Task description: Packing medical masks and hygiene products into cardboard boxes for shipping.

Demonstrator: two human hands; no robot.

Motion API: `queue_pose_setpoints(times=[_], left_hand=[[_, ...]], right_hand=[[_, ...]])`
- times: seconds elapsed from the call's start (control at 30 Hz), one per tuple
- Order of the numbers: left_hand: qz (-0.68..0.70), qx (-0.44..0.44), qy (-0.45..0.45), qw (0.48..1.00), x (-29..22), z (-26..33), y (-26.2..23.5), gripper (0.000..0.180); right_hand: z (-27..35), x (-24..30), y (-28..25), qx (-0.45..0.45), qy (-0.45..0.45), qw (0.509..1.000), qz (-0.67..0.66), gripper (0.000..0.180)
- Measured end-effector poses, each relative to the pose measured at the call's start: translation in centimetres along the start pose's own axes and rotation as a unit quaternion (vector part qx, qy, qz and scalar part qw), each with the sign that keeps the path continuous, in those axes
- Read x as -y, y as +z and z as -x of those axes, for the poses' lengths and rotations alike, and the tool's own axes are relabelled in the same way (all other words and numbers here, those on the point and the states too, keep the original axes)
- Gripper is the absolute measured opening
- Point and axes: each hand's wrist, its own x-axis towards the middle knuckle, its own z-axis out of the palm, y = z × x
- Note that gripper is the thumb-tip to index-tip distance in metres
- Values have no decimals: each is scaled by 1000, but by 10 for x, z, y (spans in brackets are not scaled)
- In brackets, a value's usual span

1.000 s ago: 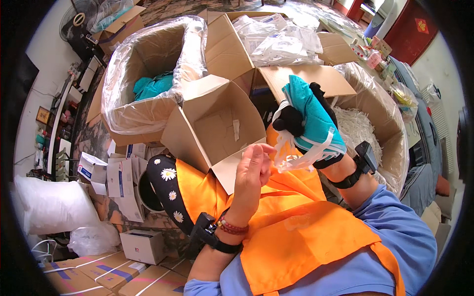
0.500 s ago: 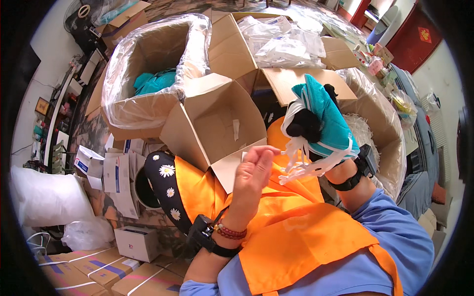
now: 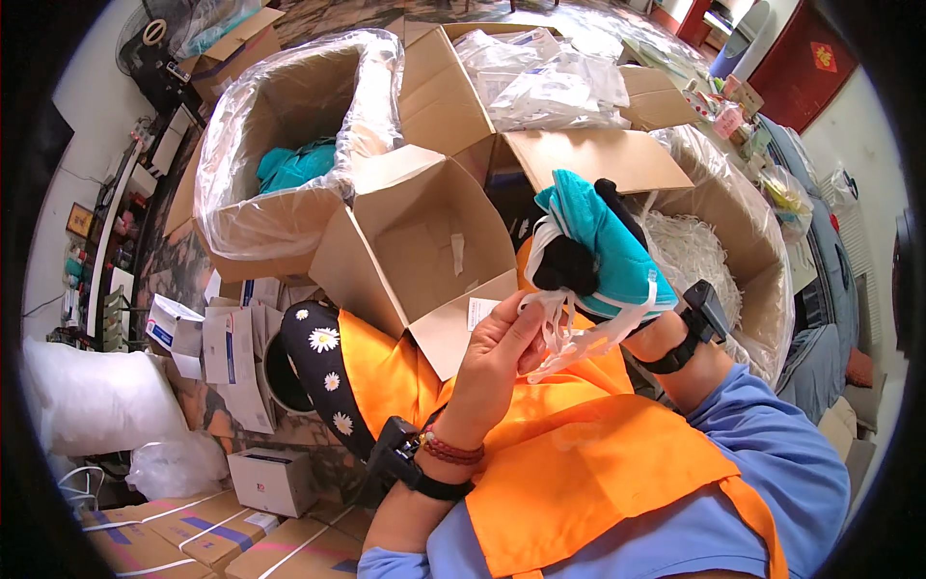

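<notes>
My left hand is closed in a pinch on the ends of some thin white strips. The strips hang from a teal padded fabric bundle, which has white edging and soft black parts. My right hand is mostly hidden by the bundle; its wrist shows just below, and the bundle is held up at the end of that arm. How its fingers grip is not visible. An open cardboard box stands in front of my left hand.
A plastic-lined box with teal fabric is at the far left. Clear packets fill a box at the back. Another lined box at right holds loose white strips. Strapped cartons and folded small boxes lie at left.
My left hand has moved slightly right and now pinches the white strips, which hung apart from it before. The teal bundle has come down and to the left, closer to it.
</notes>
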Motion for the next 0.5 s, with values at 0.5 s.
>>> queue_pose_setpoints(times=[0.5], left_hand=[[-551,-15,103,828,-40,47,-46,17]], right_hand=[[-9,44,-5,-152,-91,901,396,24]])
